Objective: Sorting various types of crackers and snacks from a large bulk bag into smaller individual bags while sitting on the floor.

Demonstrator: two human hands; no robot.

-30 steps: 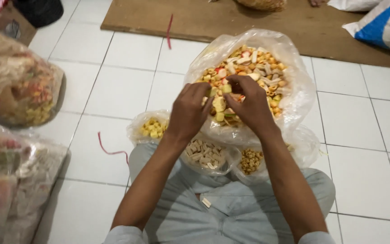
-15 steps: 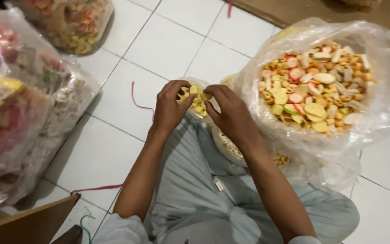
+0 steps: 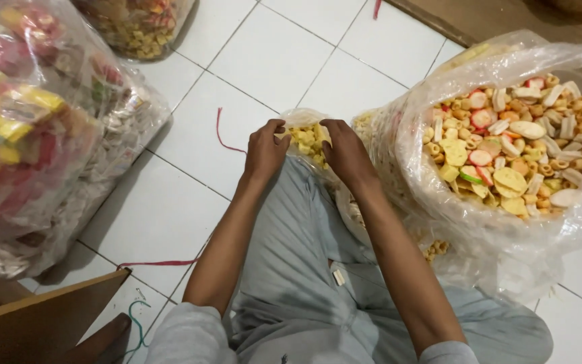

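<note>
small bag: clear thin plastic, part-filled with yellow puffed snack pieces; sits at the person's knees on the white tiled floor, just left of the big bag.
left hand: fingers curled, pinching the left edge of the small bag's mouth.
right hand: fingers curled, gripping the right edge of the same mouth; both hands touch the film, not the snacks.
handling: judged light and floppy; film is slick and offers no stiffness, so it sags unless held at two points.
fragility: contents look brittle; squeezing the belly would likely crush them.
grip point: the gathered rim above the fill line, both sides, as held now; support underneath if lifted.
big bag: large clear sack of mixed crackers, open top, touching the small bag on its right; likely bulky, easy to tip.
left stacks: piles of packed snack bags, well apart from the hands.
red strings: loose on the tiles, near the left hand.
</note>
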